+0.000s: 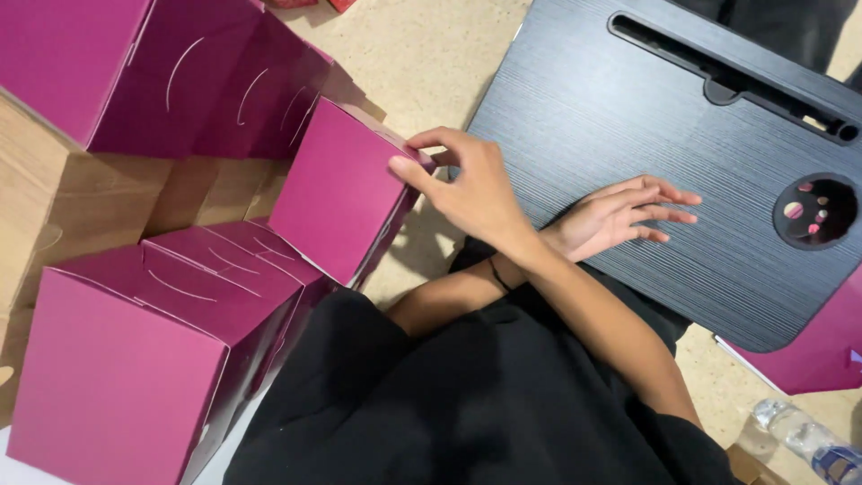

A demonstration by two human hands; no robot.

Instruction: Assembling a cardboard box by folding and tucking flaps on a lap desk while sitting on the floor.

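Observation:
My arms are crossed. My right hand point(467, 184) reaches over to the left and grips the top right edge of a tilted magenta cardboard box point(337, 202), thumb on its face and fingers behind the edge. Under that arm, my left hand point(620, 216) lies flat with fingers apart on a black lap desk point(628, 99) and holds nothing. The box leans against other magenta boxes stacked at the left.
Several folded magenta boxes point(135, 359) stand at the left on brown cardboard point(54, 207). The lap desk has a slot and a round cup hole point(815, 211). Flat magenta card point(822, 355) and a plastic bottle point(808, 440) lie at the lower right on a beige floor.

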